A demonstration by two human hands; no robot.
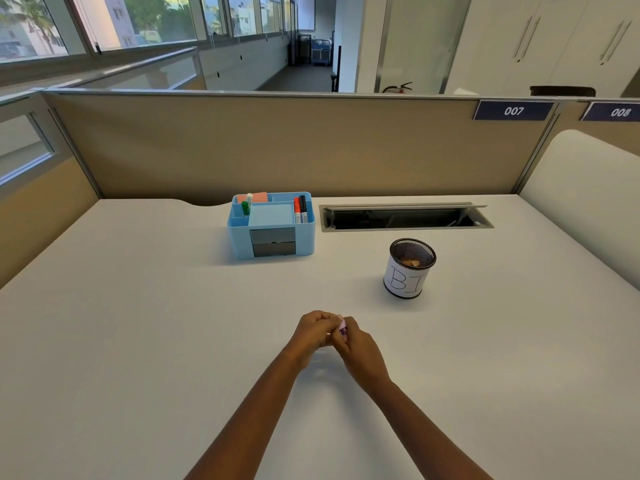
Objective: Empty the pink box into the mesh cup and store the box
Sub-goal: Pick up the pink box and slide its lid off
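Hands come first, nearest to me: my left hand [313,332] and my right hand [358,348] are pressed together above the white desk [138,323], fingers of both curled tight around the pink box [342,328]. Only a small pink and purple sliver of it shows between my fingertips, so I cannot tell whether it is open or shut. Both forearms reach in from the bottom edge, and a faint shadow lies on the desk beneath my hands.

Further out and to my right stands the mesh cup [410,268], upright, black wire at the rim with a white paper wrapped round it bearing hand-drawn letters. Something pale and brownish lies inside at the bottom; I cannot make out what. It is well apart from my hands.

Beyond that, to the left, sits a blue desk organiser [272,225] with grey drawers in front, a green marker [246,206] in its left slot, red and black markers [300,209] at its right, and orange notes [258,197] at the back. Beside it, an open cable tray [405,217] is let into the desk, just before the beige partition [294,147].
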